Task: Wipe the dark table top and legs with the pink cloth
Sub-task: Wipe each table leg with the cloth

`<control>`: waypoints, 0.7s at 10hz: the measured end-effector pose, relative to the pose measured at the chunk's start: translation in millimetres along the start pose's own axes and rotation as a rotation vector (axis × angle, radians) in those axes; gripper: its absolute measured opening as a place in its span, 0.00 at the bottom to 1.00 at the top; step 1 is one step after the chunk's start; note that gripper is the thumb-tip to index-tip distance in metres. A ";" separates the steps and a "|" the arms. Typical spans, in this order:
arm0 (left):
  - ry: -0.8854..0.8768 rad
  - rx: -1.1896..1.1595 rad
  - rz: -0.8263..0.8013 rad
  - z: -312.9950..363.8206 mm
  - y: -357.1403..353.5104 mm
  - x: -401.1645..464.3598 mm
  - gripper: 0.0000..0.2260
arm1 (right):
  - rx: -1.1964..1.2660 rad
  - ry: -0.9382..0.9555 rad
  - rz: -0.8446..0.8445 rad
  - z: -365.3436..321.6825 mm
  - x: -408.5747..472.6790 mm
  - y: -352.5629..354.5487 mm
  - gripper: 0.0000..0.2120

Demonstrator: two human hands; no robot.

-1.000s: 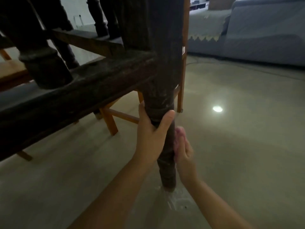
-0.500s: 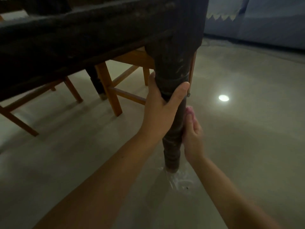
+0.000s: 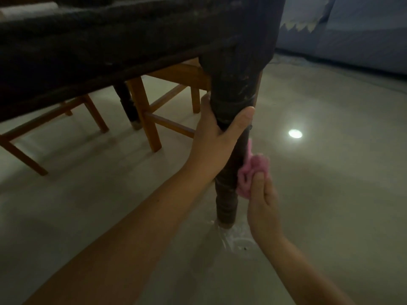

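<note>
Pink cloth (image 3: 253,172) sits bunched against the right side of the dark table leg (image 3: 231,164), about halfway down its upright length. Your right hand (image 3: 263,208) pinches the cloth from below, fingers closed on it, forearm angled up from the floor. Your left hand (image 3: 217,139) is clamped round the leg just above, steadying it. Since the leg runs vertically, your strokes probably need to travel along it, down toward the foot.

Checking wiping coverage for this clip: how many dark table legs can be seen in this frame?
2. The near leg stands at centre, gripped by the left hand, with the pink cloth against its right side. The far leg stands behind the wooden chair. Others may be hidden.
</note>
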State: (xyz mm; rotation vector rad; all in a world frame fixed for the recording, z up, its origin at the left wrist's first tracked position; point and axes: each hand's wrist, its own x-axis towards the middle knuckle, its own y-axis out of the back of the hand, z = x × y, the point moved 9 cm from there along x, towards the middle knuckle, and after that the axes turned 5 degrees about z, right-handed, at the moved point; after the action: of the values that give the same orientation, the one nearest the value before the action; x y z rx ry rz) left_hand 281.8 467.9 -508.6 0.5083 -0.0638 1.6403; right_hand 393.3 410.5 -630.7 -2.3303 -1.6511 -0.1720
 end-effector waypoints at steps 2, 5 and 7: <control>0.082 -0.022 -0.116 -0.8 -1.8 -3.2 0.29 | -0.787 1.008 -0.327 -18.0 -36.9 -58.2 0.14; 0.113 -0.014 -0.152 -0.7 -4.0 -0.7 0.32 | -2.101 0.472 -0.880 211.1 -53.0 -30.7 0.36; 0.089 0.000 -0.119 0.9 -1.3 -2.2 0.31 | -2.348 0.952 -1.252 131.0 -54.3 -70.0 0.23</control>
State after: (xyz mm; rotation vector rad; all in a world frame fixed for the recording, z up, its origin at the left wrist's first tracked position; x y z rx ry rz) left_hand 283.4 465.7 -509.0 0.4307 0.0323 1.5448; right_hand 300.8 421.3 -758.5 -0.0696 0.8486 1.9744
